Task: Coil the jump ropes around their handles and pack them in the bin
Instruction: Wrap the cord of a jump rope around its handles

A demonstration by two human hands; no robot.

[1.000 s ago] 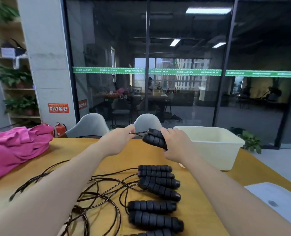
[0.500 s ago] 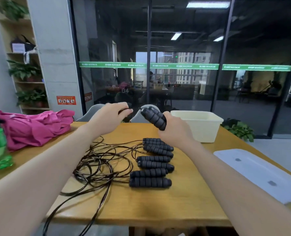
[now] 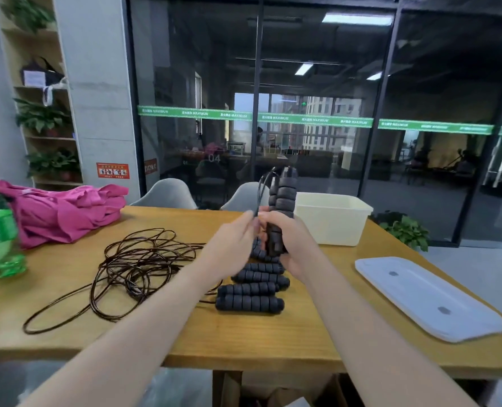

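The right hand (image 3: 295, 245) gripped the upright handles (image 3: 282, 201) firmly, the left hand (image 3: 232, 245) pinched the cord (image 3: 263, 189) — thin, springy, probably slippery — best held near the handles.

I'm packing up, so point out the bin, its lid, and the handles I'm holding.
bin (image 3: 332, 223): head view, front wall.
lid (image 3: 426, 298): head view, flat top.
held handles (image 3: 283, 198): head view, upper foam grip.
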